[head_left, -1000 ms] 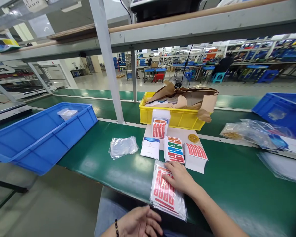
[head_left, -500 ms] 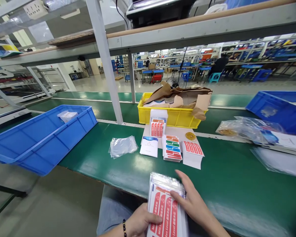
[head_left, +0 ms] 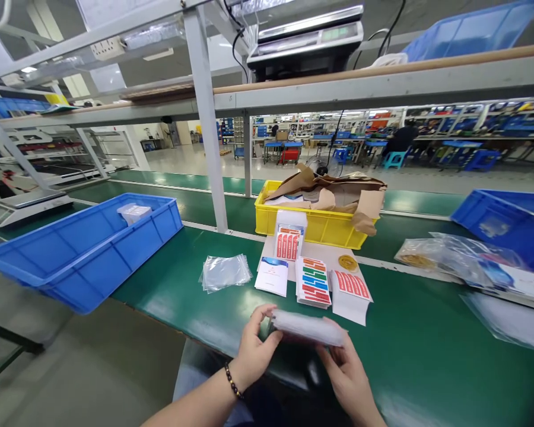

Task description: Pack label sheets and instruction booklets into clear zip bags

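Note:
Between my two hands, over the table's front edge, is a stack of bagged sticker sheets (head_left: 307,327), turned edge-on and blurred. My left hand (head_left: 257,350) grips its left end, thumb below and fingers above. At the right end, my right hand (head_left: 347,370) is closed on it too. Just beyond lie a white booklet (head_left: 272,277), a pile of multicoloured sticker sheets (head_left: 312,282) and a pile of red-and-white sticker sheets (head_left: 351,290). Farther left rest several clear plastic bags (head_left: 226,273). More red sticker packs (head_left: 288,244) lean upright behind the booklet.
A yellow crate (head_left: 311,228) with brown paper stands at the back. One blue bin (head_left: 115,243) is at left, another blue bin (head_left: 507,228) at right near plastic-wrapped items (head_left: 463,252). A roll of yellow tape (head_left: 347,263) lies behind the piles. A shelf post (head_left: 207,130) rises left of centre.
The stack has tipped from showing its red printed face to edge-on and moved away from me. My left hand has shifted up to its left end, my right hand to its right end.

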Tool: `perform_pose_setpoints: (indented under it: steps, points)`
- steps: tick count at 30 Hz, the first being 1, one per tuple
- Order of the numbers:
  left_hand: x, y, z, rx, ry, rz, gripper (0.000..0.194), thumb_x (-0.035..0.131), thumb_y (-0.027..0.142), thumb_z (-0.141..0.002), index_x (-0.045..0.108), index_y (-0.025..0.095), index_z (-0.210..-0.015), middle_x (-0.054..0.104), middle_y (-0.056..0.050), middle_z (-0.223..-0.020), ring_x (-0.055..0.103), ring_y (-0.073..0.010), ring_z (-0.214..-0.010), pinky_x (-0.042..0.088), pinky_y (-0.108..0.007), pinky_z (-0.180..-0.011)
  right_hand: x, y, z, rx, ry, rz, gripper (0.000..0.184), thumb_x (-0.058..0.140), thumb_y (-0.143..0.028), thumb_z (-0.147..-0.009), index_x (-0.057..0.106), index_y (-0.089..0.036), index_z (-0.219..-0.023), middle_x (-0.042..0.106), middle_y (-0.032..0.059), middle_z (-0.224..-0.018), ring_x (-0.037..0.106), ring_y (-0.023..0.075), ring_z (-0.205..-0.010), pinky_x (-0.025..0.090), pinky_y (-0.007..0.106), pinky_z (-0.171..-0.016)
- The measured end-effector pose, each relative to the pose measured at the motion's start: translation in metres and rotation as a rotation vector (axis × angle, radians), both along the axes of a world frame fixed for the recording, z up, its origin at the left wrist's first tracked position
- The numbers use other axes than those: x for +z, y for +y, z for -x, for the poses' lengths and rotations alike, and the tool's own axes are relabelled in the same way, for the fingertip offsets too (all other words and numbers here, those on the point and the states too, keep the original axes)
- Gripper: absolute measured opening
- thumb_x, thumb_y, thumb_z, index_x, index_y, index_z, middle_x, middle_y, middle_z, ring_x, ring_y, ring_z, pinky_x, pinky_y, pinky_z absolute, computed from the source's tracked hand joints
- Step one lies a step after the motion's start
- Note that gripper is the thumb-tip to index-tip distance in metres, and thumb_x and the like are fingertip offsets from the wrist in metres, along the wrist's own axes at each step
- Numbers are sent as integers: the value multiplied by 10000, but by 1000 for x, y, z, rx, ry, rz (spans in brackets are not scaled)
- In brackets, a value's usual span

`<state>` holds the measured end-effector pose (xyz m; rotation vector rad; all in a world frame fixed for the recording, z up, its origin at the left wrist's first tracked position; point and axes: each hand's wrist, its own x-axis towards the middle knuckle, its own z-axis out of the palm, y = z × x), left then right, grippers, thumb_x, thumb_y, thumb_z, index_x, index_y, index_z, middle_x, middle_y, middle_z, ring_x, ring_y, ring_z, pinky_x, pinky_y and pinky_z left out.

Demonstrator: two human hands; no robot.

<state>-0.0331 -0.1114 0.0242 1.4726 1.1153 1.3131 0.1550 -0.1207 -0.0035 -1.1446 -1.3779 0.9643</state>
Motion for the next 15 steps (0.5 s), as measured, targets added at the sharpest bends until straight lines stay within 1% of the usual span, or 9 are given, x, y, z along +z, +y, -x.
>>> perform_pose_setpoints:
  steps: [2,4,5,7,9,11,12,13,15]
  points:
    - [2,-1,-5,-1,-20,-20,445,513,240,-761,387,204,-1186,466,-77,-1183,425,-191,-1103,320,-329,-965,3,3,11,-21,37,-45,569,494,-307,-801,225,-259,-1301,325,67,-1342,323,223,-1219,305,380,-991]
    - [6,0,-12,-64,-57,-26,536,493,222,-772,279,217,-1263,409,-78,-1246,398,-183,-1135,318,-314,-972,11,3,21,-29,23,-104,646,493,-290,-797,140,-255,-1337,212,58,-1396,206,226,-1270,234,402,-1024]
    - [9,0,-15,-89,-74,-25,568,483,210,-776,232,222,-1286,381,-77,-1273,384,-177,-1149,314,-307,-977,17,3,24,-34,4,-126,671,495,-284,-793,116,-253,-1346,175,54,-1409,174,229,-1280,214,409,-1031]
    - [14,3,-18,-111,-91,-19,597,467,184,-778,188,225,-1303,328,-70,-1318,341,-167,-1187,283,-298,-1002,24,4,28,-39,-38,-143,707,490,-283,-790,67,-254,-1356,131,48,-1422,159,232,-1283,197,419,-1035]
    - [16,7,-19,-122,-86,-6,606,463,163,-770,185,221,-1305,304,-66,-1337,315,-164,-1207,255,-296,-1019,23,7,26,-39,-100,-136,724,477,-292,-792,28,-254,-1359,115,44,-1427,167,227,-1282,193,421,-1034]
    - [14,11,-17,-134,-69,17,637,473,142,-752,172,218,-1308,315,-68,-1333,335,-167,-1193,267,-299,-1012,15,12,19,-45,-197,-123,734,473,-302,-789,14,-236,-1358,160,64,-1417,210,222,-1270,225,418,-1021]
    - [12,12,-15,-132,-52,25,655,483,131,-739,169,216,-1308,332,-69,-1323,352,-168,-1180,276,-301,-1005,9,14,15,-54,-261,-114,720,476,-307,-783,49,-219,-1356,228,83,-1394,263,225,-1250,261,415,-1005]
    - [8,13,-14,-127,-25,28,656,494,121,-726,189,213,-1299,366,-70,-1300,377,-169,-1159,290,-303,-994,2,16,11,-60,-332,-102,677,481,-311,-776,127,-202,-1343,326,101,-1347,341,231,-1210,313,408,-977]
    - [-2,13,-9,-121,72,21,566,507,118,-713,307,203,-1235,463,-65,-1208,437,-173,-1094,325,-307,-961,-10,18,2,-57,-474,-80,508,488,-318,-767,359,-185,-1239,535,106,-1168,511,240,-1058,424,376,-880]
